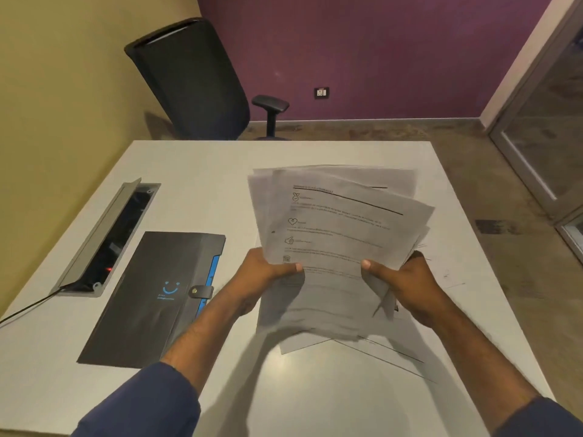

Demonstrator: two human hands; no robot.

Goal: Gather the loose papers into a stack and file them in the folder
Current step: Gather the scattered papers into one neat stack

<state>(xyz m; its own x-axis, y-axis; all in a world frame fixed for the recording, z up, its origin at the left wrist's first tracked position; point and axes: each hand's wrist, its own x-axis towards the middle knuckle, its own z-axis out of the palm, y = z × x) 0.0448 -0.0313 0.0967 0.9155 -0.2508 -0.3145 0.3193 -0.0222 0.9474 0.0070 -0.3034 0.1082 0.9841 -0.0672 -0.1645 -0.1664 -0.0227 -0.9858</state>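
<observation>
An uneven sheaf of printed white papers (337,222) is held above the white table (195,171), its sheets fanned and skewed. My left hand (268,272) grips the sheaf's left side with the thumb on top. At the right side my right hand (407,285) grips it the same way. A black folder (148,298) with a blue smile logo and a snap strap lies shut on the table, left of my left forearm.
An open grey cable box (107,238) is set into the table at the left, with a black cable running off the edge. A black office chair (195,80) stands behind the table's far edge. A glass door (549,127) is at the right.
</observation>
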